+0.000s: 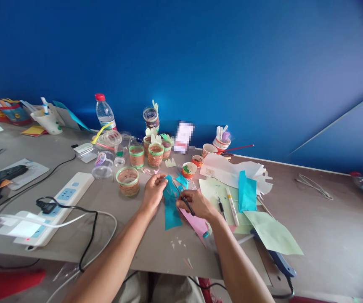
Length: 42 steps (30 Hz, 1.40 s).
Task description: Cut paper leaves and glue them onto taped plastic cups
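My left hand [154, 187] pinches the upper edge of a piece of blue paper [172, 216] above the grey table. In my right hand [197, 203] is a pair of scissors [187, 205] with dark handles, fingers closed round them. The blades lie against the blue paper, partly hidden by it. Under my right hand lies a strip of pink paper [197, 223]. A smaller blue scrap [182, 181] rests just beyond the hands. Left of my left hand stands a twine-wrapped cup [128, 182] with a green rim.
Several decorated cups [155, 155] and a water bottle [104, 111] stand toward the blue wall. At left are a power strip [70, 185] with cables and a black glue gun [1, 181]. Right lie a white marker [232, 206], a black pen [221, 206] and green paper [274, 231].
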Each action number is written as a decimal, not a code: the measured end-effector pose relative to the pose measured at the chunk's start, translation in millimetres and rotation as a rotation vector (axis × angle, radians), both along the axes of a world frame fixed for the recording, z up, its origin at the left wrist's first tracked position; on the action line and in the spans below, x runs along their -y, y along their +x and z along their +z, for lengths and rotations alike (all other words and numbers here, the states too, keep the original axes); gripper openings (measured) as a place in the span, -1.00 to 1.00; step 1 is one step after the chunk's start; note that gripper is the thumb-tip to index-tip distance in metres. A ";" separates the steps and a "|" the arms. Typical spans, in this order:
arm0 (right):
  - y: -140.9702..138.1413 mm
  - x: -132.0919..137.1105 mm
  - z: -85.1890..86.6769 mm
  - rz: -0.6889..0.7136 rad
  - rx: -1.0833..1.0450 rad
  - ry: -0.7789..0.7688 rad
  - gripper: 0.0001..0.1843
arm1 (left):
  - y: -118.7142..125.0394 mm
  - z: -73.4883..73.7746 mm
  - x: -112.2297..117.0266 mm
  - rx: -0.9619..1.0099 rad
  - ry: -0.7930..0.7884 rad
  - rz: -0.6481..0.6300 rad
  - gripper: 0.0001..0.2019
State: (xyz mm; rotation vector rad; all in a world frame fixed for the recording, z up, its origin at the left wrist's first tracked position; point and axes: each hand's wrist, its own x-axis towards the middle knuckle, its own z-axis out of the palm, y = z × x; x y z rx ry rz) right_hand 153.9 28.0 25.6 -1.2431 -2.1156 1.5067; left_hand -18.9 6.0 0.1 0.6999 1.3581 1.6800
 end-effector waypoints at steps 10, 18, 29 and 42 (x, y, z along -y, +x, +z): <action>-0.9 -0.2 -1.2 0.011 0.017 0.029 -0.73 | 2.9 1.9 2.3 -0.052 -0.020 -0.035 -0.72; -1.8 1.9 2.6 -0.018 0.028 0.078 -0.72 | 2.8 0.8 2.5 -0.073 -0.017 -0.046 -0.75; -5.5 2.7 -1.4 -0.065 -0.055 0.007 -0.68 | 3.2 0.4 2.4 -0.030 -0.011 -0.034 -0.76; -8.8 4.9 1.8 -0.096 -0.033 -0.027 -0.65 | 3.4 3.3 3.2 -0.039 -0.030 -0.044 -0.76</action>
